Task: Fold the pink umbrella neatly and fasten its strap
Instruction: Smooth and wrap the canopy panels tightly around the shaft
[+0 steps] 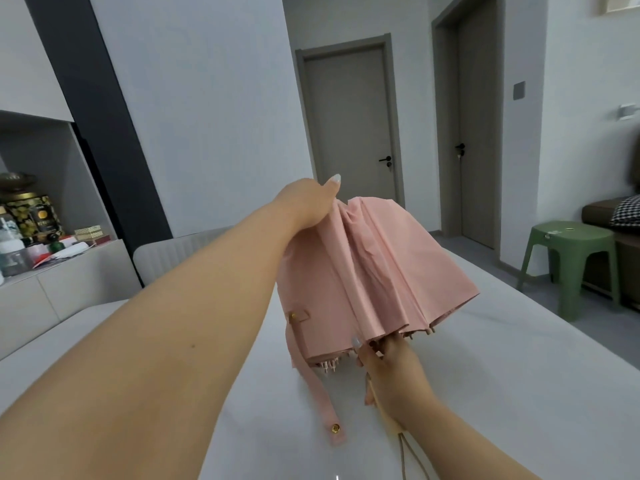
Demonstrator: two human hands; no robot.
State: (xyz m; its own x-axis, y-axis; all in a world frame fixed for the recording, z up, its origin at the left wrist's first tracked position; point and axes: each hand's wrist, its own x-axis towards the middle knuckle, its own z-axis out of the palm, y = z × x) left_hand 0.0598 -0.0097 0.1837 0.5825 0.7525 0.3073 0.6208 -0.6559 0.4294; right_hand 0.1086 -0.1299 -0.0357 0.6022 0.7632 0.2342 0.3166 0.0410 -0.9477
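1. Pink fabric umbrella (367,271) is hanging half-collapsed between both hands, above the white table (519,375).
2. Left hand (308,202) is pinching its top.
3. Right hand (391,372) is gripping the handle; pink snap strap (323,403) is dangling beside it, unfastened.

White table (519,393) fills lower frame. Green plastic stool (571,258) at right, houndstooth cushion (625,211) beyond it. Two grey doors (349,123), closed, upper centre. Bottles and tins (31,220) crowd shelf at left.
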